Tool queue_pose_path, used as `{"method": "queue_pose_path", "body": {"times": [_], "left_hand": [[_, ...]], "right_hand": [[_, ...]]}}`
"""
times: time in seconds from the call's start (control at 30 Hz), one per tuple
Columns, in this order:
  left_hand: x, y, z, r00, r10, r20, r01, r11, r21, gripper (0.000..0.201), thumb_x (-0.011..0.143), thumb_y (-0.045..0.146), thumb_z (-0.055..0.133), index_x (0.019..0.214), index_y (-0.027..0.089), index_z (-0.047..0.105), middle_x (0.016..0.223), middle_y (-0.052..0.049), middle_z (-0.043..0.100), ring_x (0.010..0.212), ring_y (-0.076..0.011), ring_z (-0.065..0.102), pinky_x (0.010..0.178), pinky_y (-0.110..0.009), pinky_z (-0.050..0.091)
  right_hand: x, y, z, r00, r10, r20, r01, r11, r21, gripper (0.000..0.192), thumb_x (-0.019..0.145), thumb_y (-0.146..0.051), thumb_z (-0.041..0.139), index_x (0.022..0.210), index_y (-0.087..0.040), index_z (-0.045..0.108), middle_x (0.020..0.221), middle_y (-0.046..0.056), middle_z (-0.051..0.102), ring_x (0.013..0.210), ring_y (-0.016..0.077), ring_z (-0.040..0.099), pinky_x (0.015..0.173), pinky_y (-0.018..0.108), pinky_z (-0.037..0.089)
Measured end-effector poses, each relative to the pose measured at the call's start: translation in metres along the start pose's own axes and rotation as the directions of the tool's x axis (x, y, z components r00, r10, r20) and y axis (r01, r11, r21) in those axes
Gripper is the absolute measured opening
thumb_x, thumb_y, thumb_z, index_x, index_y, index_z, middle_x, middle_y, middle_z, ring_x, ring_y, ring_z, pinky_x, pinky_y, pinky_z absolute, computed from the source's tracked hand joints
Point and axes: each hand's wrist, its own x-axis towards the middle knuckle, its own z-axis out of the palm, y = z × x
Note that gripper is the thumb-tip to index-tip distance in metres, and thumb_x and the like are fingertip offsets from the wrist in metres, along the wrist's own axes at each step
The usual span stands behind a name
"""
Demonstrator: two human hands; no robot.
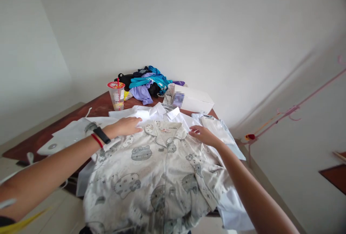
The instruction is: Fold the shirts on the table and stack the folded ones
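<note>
A pale button-up shirt [146, 172] with grey cartoon cat faces lies spread face up, its collar at the far end and its lower part hanging toward me. Beneath it is a white collared shirt [144, 113], whose collar shows beyond the printed one. My left hand [125, 126], with a black band and a red cord at the wrist, is at the left shoulder of the printed shirt, fingers stretched and apart. By the other shoulder is my right hand [204, 135], its fingers spread and slightly bent. Neither hand visibly grips cloth.
A plastic cup [117, 97] with a red straw stands at the table's back left. Behind it rises a heap of blue, purple and black clothes [151, 82]. A white box [194, 99] and folded clothes [218, 129] sit at the right. The reddish-brown table [89, 108] stands near the wall.
</note>
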Motion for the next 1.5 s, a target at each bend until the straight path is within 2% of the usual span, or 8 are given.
{"method": "queue_pose_path", "body": {"times": [0.13,0.37,0.5,0.73,0.87,1.13,1.33,1.5], "left_hand": [[0.016,-0.012,0.018,0.999,-0.033,-0.013,0.033,0.999,0.018,0.059,0.09,0.052,0.065,0.132,0.01,0.062,0.13,-0.024,0.066,0.113,-0.0374,0.064,0.089,-0.04,0.048],[0.011,-0.02,0.011,0.994,0.1,-0.047,-0.104,0.99,-0.094,0.037,0.096,0.05,0.057,0.108,0.019,0.073,0.106,-0.006,0.075,0.095,-0.0232,0.066,0.079,-0.027,0.045],[0.014,-0.018,0.004,0.972,0.139,-0.187,-0.168,0.975,-0.145,0.033,0.097,0.041,0.052,0.089,0.02,0.075,0.095,-0.007,0.076,0.089,-0.0242,0.068,0.079,-0.029,0.045],[0.007,-0.002,-0.032,0.82,-0.02,-0.573,-0.135,0.964,-0.227,0.031,0.099,0.038,0.043,0.093,0.019,0.067,0.092,-0.006,0.074,0.082,-0.0219,0.066,0.075,-0.028,0.046],[0.022,0.001,-0.048,0.751,-0.036,-0.659,-0.034,0.995,-0.094,0.029,0.104,0.036,0.044,0.104,0.019,0.068,0.101,-0.007,0.073,0.091,-0.0226,0.065,0.077,-0.029,0.044],[0.053,-0.007,-0.004,0.908,-0.008,-0.418,0.104,0.973,0.206,0.035,0.108,0.032,0.042,0.109,0.012,0.072,0.107,-0.011,0.065,0.087,-0.0214,0.062,0.071,-0.03,0.04],[-0.005,0.02,-0.005,0.831,0.019,-0.556,0.077,0.986,0.148,0.049,0.105,0.047,0.041,0.138,0.015,0.059,0.127,-0.018,0.065,0.119,-0.0352,0.06,0.096,-0.041,0.045],[-0.107,0.021,0.019,0.862,-0.369,-0.348,0.316,0.927,-0.202,0.045,0.097,0.064,0.042,0.107,0.027,0.064,0.086,-0.004,0.072,0.072,-0.0248,0.068,0.062,-0.03,0.045]], "right_hand": [[0.034,-0.006,0.026,0.994,0.108,0.035,-0.107,0.994,-0.016,0.049,0.092,-0.047,0.068,0.129,-0.016,0.067,0.123,0.015,0.073,0.104,0.0262,0.07,0.089,0.034,0.051],[0.042,-0.004,0.033,0.989,0.12,0.084,-0.123,0.992,0.031,0.034,0.087,-0.048,0.068,0.073,-0.017,0.066,0.072,0.003,0.068,0.067,0.0175,0.06,0.06,0.028,0.041],[0.045,-0.008,0.029,0.997,0.069,-0.042,-0.067,0.996,0.058,0.027,0.091,-0.043,0.061,0.08,-0.019,0.066,0.078,0.003,0.069,0.074,0.0186,0.061,0.065,0.027,0.042],[0.056,-0.018,0.017,0.915,-0.009,-0.402,0.056,0.993,0.105,0.028,0.095,-0.041,0.055,0.103,-0.019,0.07,0.091,0.006,0.074,0.083,0.0221,0.062,0.076,0.03,0.046],[0.076,-0.025,0.009,0.866,-0.004,-0.501,0.039,0.998,0.059,0.033,0.099,-0.043,0.049,0.11,-0.017,0.068,0.093,0.006,0.074,0.082,0.0222,0.062,0.077,0.03,0.044],[0.104,-0.009,0.057,0.973,0.134,-0.185,-0.157,0.981,-0.117,0.035,0.101,-0.038,0.056,0.123,-0.013,0.065,0.124,0.019,0.071,0.114,0.0324,0.064,0.09,0.035,0.045],[0.077,0.001,0.056,0.972,0.125,-0.198,-0.148,0.983,-0.106,0.049,0.101,-0.044,0.054,0.139,-0.013,0.058,0.136,0.02,0.063,0.121,0.0325,0.062,0.1,0.038,0.045],[0.0,-0.011,0.04,0.952,-0.124,-0.281,0.122,0.992,-0.024,0.036,0.102,-0.043,0.052,0.128,-0.022,0.066,0.129,0.012,0.065,0.117,0.0287,0.062,0.097,0.038,0.049]]}}
